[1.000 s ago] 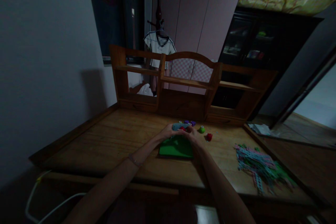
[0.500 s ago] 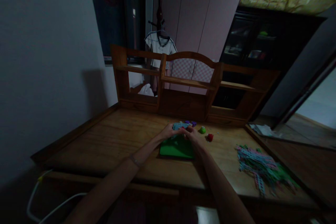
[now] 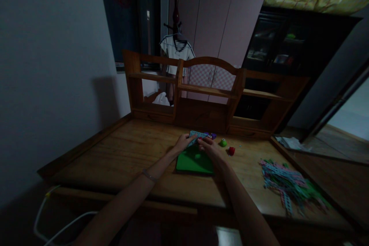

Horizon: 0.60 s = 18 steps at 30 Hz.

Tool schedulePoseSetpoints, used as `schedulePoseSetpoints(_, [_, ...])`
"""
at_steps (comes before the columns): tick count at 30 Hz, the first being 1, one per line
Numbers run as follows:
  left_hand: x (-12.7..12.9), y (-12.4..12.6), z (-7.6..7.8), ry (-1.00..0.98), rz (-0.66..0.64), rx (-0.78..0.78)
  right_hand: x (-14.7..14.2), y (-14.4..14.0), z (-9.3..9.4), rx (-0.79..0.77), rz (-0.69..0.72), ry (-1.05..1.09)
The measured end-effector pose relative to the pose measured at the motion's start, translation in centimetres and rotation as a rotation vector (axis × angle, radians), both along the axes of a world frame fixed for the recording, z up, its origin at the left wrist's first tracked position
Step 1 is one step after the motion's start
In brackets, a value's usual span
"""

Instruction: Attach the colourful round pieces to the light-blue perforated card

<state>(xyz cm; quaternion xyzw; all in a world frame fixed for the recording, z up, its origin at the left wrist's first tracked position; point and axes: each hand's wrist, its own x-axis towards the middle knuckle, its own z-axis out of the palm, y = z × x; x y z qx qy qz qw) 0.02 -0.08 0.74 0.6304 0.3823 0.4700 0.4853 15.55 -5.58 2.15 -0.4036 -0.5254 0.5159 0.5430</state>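
My left hand [image 3: 182, 143] is closed on a light blue perforated plastic piece [image 3: 196, 134], tilted above the back of a green board [image 3: 193, 164]. Beside it, my right hand [image 3: 210, 147] pinches a small red piece [image 3: 200, 138] against the blue one; its exact kind is too small to tell. Just behind the right hand lie purple pieces [image 3: 213, 135], partly hidden by the fingers. To the right sit a small green piece [image 3: 223, 143] with a white eye-like top and a red piece [image 3: 231, 150].
A heap of blue, pink and green perforated strips [image 3: 284, 178] lies on the wooden desk [image 3: 121, 153] at the right. A wooden shelf unit [image 3: 207, 90] stands along the back edge. A wall rises at the left, and a white cable [image 3: 37, 215] hangs by the front left corner.
The right hand has turned and drawn slightly away from the left, so more of the blue piece and the red piece shows. The blue piece has tilted a little.
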Motion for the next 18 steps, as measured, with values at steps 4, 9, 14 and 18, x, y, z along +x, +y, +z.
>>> schedulePoseSetpoints(4, [0.0, -0.2, 0.3, -0.125, 0.018, -0.06, 0.4, 0.5, -0.4, -0.043, 0.02, 0.043])
schedulePoseSetpoints(9, [-0.2, -1.2, 1.9, -0.251, -0.003, -0.124, 1.0, 1.1, -0.7, -0.078, -0.003, 0.137])
schedulePoseSetpoints(14, [-0.5, -1.9, 2.8, -0.245, -0.008, -0.09, 1.8, 1.7, -1.2, -0.064, -0.086, 0.203])
schedulePoseSetpoints(18, [-0.4, -1.7, 2.3, -0.239, -0.03, -0.108, 2.3, 2.0, -1.1, -0.035, -0.118, 0.233])
